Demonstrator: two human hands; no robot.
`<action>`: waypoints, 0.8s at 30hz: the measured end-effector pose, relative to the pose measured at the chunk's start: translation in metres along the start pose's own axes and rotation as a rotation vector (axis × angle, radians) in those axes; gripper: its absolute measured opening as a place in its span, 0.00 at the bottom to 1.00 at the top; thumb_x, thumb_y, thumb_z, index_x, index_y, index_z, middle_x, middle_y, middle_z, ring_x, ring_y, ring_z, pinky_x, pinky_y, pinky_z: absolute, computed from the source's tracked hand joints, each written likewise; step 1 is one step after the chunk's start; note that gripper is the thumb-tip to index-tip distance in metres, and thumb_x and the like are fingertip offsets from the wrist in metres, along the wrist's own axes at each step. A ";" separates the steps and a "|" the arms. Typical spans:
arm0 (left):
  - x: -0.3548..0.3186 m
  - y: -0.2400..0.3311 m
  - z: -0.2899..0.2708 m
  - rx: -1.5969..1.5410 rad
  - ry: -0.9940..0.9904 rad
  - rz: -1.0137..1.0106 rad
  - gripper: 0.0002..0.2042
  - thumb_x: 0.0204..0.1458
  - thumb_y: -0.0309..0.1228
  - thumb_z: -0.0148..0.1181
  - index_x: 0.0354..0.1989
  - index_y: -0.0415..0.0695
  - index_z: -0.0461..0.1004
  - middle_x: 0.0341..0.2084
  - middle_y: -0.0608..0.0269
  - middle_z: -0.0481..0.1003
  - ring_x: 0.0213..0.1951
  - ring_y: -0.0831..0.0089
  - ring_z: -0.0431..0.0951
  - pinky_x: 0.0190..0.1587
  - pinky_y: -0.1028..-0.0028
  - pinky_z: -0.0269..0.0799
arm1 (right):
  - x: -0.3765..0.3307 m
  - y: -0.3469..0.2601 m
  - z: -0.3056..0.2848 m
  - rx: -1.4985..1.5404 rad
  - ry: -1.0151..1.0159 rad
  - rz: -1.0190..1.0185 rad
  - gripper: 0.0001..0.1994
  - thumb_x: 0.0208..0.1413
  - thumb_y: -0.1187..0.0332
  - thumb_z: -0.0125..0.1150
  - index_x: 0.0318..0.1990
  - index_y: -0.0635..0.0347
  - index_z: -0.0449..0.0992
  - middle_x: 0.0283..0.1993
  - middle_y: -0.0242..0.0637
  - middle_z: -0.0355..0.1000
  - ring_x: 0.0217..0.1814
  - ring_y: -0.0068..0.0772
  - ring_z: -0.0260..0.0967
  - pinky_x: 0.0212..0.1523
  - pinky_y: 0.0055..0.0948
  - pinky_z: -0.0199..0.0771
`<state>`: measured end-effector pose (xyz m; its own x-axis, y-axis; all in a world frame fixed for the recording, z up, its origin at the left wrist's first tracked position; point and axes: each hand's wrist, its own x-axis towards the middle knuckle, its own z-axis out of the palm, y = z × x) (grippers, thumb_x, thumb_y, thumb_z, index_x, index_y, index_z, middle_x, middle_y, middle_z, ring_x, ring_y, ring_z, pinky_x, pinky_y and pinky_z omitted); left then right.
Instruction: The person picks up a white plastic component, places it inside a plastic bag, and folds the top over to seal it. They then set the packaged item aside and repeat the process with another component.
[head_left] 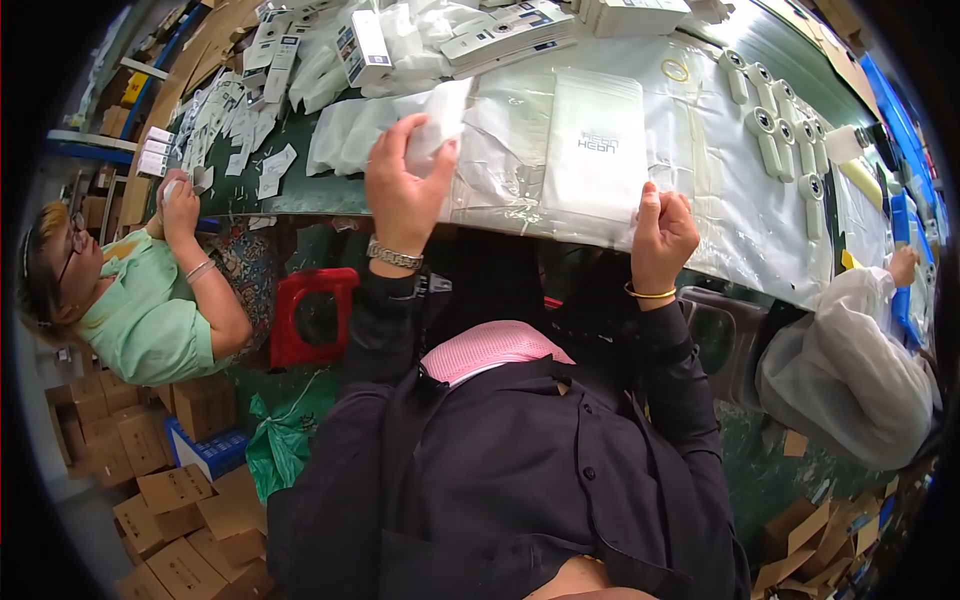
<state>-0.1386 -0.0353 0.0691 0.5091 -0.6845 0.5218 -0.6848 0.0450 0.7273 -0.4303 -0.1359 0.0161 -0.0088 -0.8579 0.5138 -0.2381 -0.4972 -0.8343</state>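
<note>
At table edge: left hand (402,190) clutches white packet (438,125); right hand (660,232) fisted, pinching flat white pouch (598,145) corner.

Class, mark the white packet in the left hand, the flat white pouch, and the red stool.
white packet (437,125), head view, its middle.
flat white pouch (597,145), head view, its centre.
red stool (312,315), head view, its frame.
</note>
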 end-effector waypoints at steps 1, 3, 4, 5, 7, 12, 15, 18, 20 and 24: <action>0.002 -0.008 -0.010 0.205 0.021 0.081 0.21 0.56 0.35 0.75 0.56 0.45 0.79 0.46 0.56 0.82 0.49 0.54 0.82 0.54 0.59 0.77 | 0.000 0.000 -0.001 -0.007 0.000 -0.008 0.17 0.69 0.73 0.66 0.24 0.64 0.72 0.25 0.29 0.66 0.28 0.20 0.60 0.32 0.25 0.61; 0.002 -0.022 -0.024 0.416 0.048 0.164 0.21 0.55 0.36 0.75 0.56 0.45 0.79 0.47 0.57 0.82 0.51 0.52 0.81 0.57 0.56 0.76 | 0.000 0.000 0.001 -0.008 -0.001 -0.018 0.17 0.69 0.73 0.66 0.24 0.64 0.72 0.25 0.29 0.66 0.28 0.20 0.60 0.32 0.25 0.61; -0.002 -0.028 -0.028 0.547 0.056 0.195 0.22 0.55 0.36 0.75 0.57 0.47 0.80 0.49 0.57 0.81 0.53 0.50 0.79 0.60 0.54 0.74 | -0.001 0.000 0.001 -0.001 0.000 -0.011 0.17 0.69 0.73 0.66 0.25 0.64 0.72 0.25 0.29 0.66 0.28 0.20 0.60 0.32 0.25 0.61; -0.005 -0.034 -0.032 0.677 0.063 0.226 0.22 0.55 0.37 0.75 0.58 0.48 0.80 0.51 0.56 0.81 0.56 0.48 0.78 0.63 0.51 0.72 | -0.001 0.000 0.001 0.005 0.001 -0.003 0.17 0.69 0.73 0.66 0.25 0.64 0.72 0.24 0.29 0.66 0.28 0.20 0.60 0.33 0.26 0.61; -0.006 -0.050 -0.037 0.803 0.071 0.259 0.22 0.55 0.37 0.75 0.59 0.50 0.81 0.53 0.55 0.80 0.59 0.46 0.76 0.65 0.48 0.70 | -0.001 0.000 0.001 0.009 0.005 0.001 0.17 0.68 0.73 0.66 0.25 0.64 0.72 0.24 0.29 0.66 0.28 0.20 0.60 0.33 0.26 0.61; 0.012 -0.090 -0.045 0.677 0.085 0.256 0.20 0.59 0.35 0.71 0.61 0.55 0.82 0.61 0.46 0.76 0.62 0.40 0.72 0.66 0.48 0.68 | 0.000 -0.003 -0.001 -0.007 0.018 -0.016 0.17 0.68 0.74 0.66 0.25 0.64 0.71 0.24 0.30 0.65 0.28 0.22 0.58 0.32 0.27 0.61; 0.027 -0.122 -0.056 0.772 0.040 0.211 0.21 0.61 0.35 0.69 0.64 0.55 0.80 0.64 0.44 0.74 0.61 0.38 0.72 0.65 0.46 0.69 | 0.001 -0.010 -0.002 -0.041 0.046 -0.033 0.17 0.67 0.75 0.67 0.24 0.64 0.70 0.23 0.31 0.64 0.28 0.23 0.58 0.32 0.28 0.60; 0.029 -0.147 -0.073 0.907 0.103 0.243 0.21 0.63 0.34 0.67 0.65 0.56 0.79 0.66 0.42 0.73 0.60 0.39 0.73 0.64 0.46 0.69 | 0.003 -0.012 0.005 -0.053 0.029 -0.076 0.18 0.65 0.76 0.67 0.23 0.63 0.67 0.22 0.33 0.61 0.28 0.25 0.56 0.30 0.32 0.58; 0.026 -0.125 -0.057 1.017 0.182 0.133 0.21 0.61 0.34 0.69 0.64 0.51 0.79 0.65 0.43 0.73 0.63 0.40 0.72 0.63 0.45 0.70 | 0.004 -0.012 0.002 -0.078 0.062 -0.099 0.18 0.65 0.77 0.67 0.23 0.63 0.67 0.22 0.33 0.60 0.27 0.25 0.56 0.29 0.33 0.57; 0.019 -0.047 -0.013 0.655 0.310 0.310 0.21 0.60 0.35 0.70 0.62 0.49 0.80 0.66 0.49 0.73 0.67 0.45 0.71 0.66 0.47 0.67 | 0.007 -0.016 -0.005 0.052 0.022 0.073 0.14 0.62 0.73 0.71 0.25 0.63 0.73 0.22 0.35 0.67 0.27 0.31 0.63 0.31 0.33 0.64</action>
<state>-0.0901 -0.0407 0.0506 0.3006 -0.4722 0.8287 -0.9381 -0.3031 0.1677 -0.4310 -0.1335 0.0344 -0.0454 -0.8894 0.4549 -0.1850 -0.4400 -0.8788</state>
